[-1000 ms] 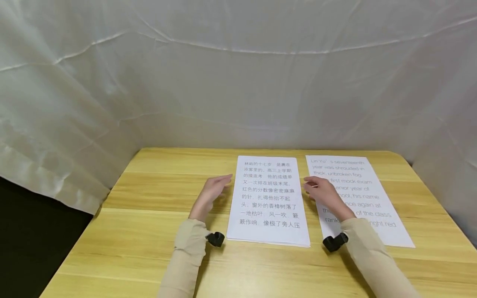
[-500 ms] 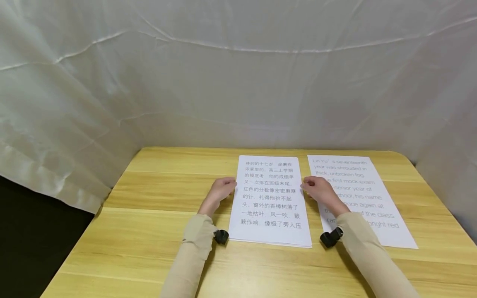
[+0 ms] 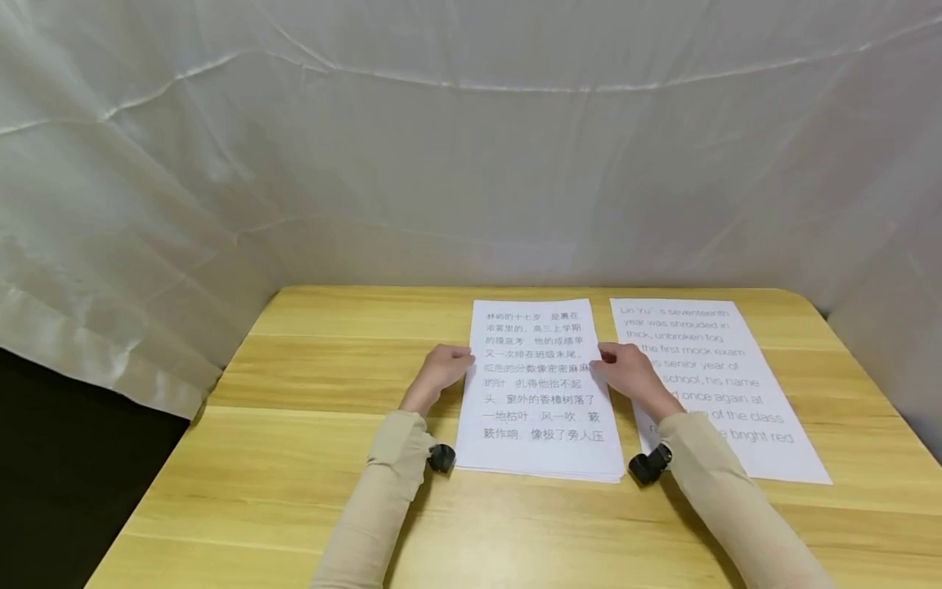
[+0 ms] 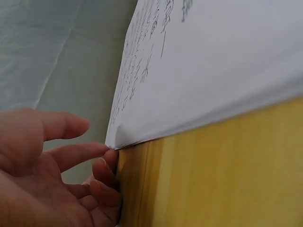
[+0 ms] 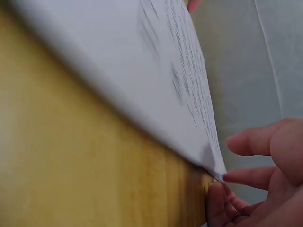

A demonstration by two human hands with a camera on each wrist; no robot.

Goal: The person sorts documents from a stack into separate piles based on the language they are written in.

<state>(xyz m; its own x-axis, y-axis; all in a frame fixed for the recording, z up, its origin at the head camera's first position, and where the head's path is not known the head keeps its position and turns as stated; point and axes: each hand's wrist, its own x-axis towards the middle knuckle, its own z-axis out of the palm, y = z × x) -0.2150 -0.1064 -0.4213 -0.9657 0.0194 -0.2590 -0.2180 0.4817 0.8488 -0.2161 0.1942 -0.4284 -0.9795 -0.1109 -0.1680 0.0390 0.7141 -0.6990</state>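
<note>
A thin stack of white sheets (image 3: 540,452), the top one printed in Chinese, lies on the wooden table. At its left edge is my left hand (image 3: 439,370), its fingertips right at the paper. In the left wrist view the index finger (image 4: 87,153) reaches the paper edge, the thumb (image 4: 66,125) stands apart above, and the other fingers bend below. My right hand (image 3: 631,376) mirrors this at the right edge. There, in the right wrist view, the index finger (image 5: 248,177) meets the edge while the thumb (image 5: 248,142) is off the paper.
To the right lies an English-printed sheet (image 3: 773,458), partly covered by the right hand and forearm. The wooden table (image 3: 294,491) ends at a pale curtain (image 3: 471,188) behind. A dark area (image 3: 66,483) lies past the left table edge.
Both hands have moved inward, from beside the paper stack to its left and right edges. The view has shifted slightly.
</note>
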